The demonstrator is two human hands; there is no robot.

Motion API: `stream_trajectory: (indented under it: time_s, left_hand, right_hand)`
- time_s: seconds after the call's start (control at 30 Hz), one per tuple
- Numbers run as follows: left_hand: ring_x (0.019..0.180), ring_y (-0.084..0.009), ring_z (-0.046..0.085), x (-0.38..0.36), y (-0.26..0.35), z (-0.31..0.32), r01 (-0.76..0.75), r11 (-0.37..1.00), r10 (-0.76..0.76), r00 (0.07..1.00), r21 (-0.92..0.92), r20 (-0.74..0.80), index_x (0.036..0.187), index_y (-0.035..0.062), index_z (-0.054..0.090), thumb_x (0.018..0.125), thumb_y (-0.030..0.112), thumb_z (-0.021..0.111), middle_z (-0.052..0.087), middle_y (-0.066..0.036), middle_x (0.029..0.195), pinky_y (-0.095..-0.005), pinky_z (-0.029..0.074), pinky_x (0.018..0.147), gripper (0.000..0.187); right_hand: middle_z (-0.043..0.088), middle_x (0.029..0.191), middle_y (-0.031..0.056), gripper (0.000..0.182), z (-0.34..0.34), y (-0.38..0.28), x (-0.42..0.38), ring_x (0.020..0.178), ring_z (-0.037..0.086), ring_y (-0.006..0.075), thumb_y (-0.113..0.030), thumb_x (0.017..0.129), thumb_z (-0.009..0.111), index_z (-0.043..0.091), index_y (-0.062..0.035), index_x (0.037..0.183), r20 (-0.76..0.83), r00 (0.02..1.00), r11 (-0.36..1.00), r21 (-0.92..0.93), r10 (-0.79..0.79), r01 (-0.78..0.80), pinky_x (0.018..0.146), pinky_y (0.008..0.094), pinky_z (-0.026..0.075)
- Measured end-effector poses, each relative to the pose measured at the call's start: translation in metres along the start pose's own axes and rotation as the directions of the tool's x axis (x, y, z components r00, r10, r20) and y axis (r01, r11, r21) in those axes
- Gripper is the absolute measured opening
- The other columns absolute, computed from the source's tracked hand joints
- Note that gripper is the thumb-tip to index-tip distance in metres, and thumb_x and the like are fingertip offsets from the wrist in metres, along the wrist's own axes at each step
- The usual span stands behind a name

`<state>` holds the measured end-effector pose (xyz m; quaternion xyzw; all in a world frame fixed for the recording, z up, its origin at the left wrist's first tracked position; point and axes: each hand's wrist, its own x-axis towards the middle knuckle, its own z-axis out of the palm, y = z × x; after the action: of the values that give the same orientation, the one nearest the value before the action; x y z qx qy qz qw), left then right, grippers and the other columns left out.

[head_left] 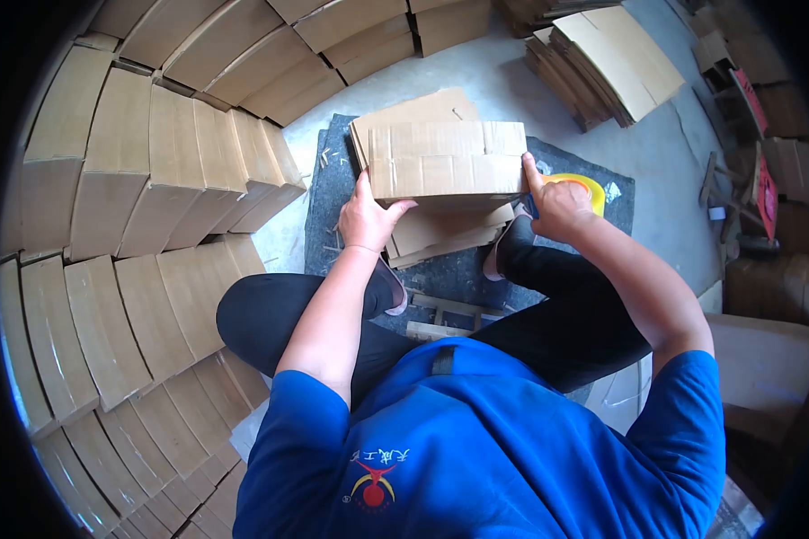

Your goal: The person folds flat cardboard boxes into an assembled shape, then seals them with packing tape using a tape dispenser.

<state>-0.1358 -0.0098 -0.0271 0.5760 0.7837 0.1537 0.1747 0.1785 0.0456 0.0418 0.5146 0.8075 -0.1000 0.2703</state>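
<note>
A closed cardboard box lies in front of me on flat cardboard sheets. My left hand grips the box's near left corner, with its thumb out along the near edge. At the right end, my right hand presses its stretched index finger against the box. Its other fingers are curled round a yellow roll of tape, which is partly hidden behind the hand. A lighter strip runs across the top of the box.
Stacked cardboard boxes wall the left and far sides. Folded cardboard is piled at the far right. A dark mat covers the floor under the work. Red-faced items stand at the right edge.
</note>
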Motion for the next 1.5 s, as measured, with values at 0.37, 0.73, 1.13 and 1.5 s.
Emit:
stream_trajectory:
  time_s: [0.37,0.73,1.13,1.5]
  left_hand:
    - [0.111,-0.0368,0.063,0.009,-0.075,0.032,0.161,0.967,-0.167,0.986,-0.196,-0.015,0.145,0.0109,0.043,0.078,-0.004,0.056,0.054,-0.022,0.135,-0.0439,0.050,0.098,0.070]
    - [0.147,-0.0352,0.029,-0.035,0.074,0.008,-0.497,0.856,0.513,0.849,0.140,-0.127,0.143,0.0062,0.046,0.083,0.022,0.072,0.038,-0.018,0.155,-0.0537,0.014,0.121,0.067]
    - [0.150,-0.0408,0.019,-0.050,0.096,0.056,-0.550,0.795,0.546,0.833,0.256,0.092,0.152,0.0083,0.033,0.080,0.031,0.076,0.026,-0.019,0.161,-0.0608,0.008,0.119,0.087]
    - [0.148,-0.0447,0.022,-0.036,0.098,0.063,-0.581,0.750,0.578,0.808,0.317,0.112,0.148,0.0020,0.036,0.078,0.023,0.073,0.030,-0.025,0.157,-0.0623,0.005,0.117,0.082]
  right_hand:
    - [0.069,0.115,0.0170,0.084,-0.021,0.096,-0.031,0.109,0.067,0.0326,-0.030,0.075,0.077,0.042,-0.0110,0.148,0.124,0.992,0.993,0.116,-0.001,-0.013,0.093,0.0409,0.053]
    - [0.068,0.103,0.0210,0.095,0.290,0.109,0.006,0.100,0.067,0.0367,-0.034,0.082,0.075,0.021,-0.0135,0.158,0.026,0.850,0.685,0.580,0.526,-0.442,0.085,0.0479,0.053]
    - [0.068,0.117,0.0178,0.037,0.078,0.093,0.085,0.113,0.063,0.0337,-0.030,0.097,0.058,0.067,-0.0040,0.121,-0.362,0.849,0.375,0.902,0.385,0.214,0.098,0.0414,0.049]
    - [0.053,0.140,0.0154,0.047,0.132,-0.007,0.161,0.132,0.043,0.0341,-0.036,0.101,0.043,0.055,-0.0060,0.136,-0.184,0.837,0.083,0.983,0.516,0.165,0.111,0.0455,0.031]
